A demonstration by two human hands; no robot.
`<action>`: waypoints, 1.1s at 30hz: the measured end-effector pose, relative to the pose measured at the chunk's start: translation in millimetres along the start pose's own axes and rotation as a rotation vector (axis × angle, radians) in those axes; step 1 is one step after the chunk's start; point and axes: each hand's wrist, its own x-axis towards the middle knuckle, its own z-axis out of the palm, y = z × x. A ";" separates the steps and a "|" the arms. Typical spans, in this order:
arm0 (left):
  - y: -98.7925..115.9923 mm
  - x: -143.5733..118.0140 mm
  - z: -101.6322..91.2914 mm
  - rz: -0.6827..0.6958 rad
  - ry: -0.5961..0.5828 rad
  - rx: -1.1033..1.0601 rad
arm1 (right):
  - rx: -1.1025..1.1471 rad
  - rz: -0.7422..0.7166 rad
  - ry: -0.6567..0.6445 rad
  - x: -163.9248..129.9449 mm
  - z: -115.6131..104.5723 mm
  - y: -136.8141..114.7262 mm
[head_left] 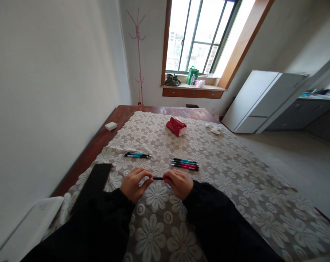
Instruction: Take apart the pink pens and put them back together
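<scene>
A pen (158, 178) with a black grip and a red part is held level between my two hands, above the flowered tablecloth. My left hand (135, 182) pinches its left end between thumb and finger. The fingers of my right hand (179, 182) close round the red end and hide most of it. Just beyond my right hand lies a group of pens (184, 163), blue ones and red ones side by side. Past my left hand rest blue and black pens (137, 155), their tips pointing right.
A red packet (176, 126) and a crumpled white item (213, 128) lie toward the far end of the tablecloth (222, 174). At the left are a dark flat panel (92, 183), a white charger (111, 126) on the wooden edge, and a white tray-like object (31, 227) beside the wall.
</scene>
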 end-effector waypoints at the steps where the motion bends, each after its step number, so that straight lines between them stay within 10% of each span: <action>1: 0.1 -0.1 -0.3 -0.006 -0.006 -0.002 | -0.002 -0.001 0.000 -0.1 0.2 0.2; 33: 0.7 -1.7 0.2 -0.073 -0.061 0.016 | -0.024 -0.026 0.033 1.6 -3.1 -3.4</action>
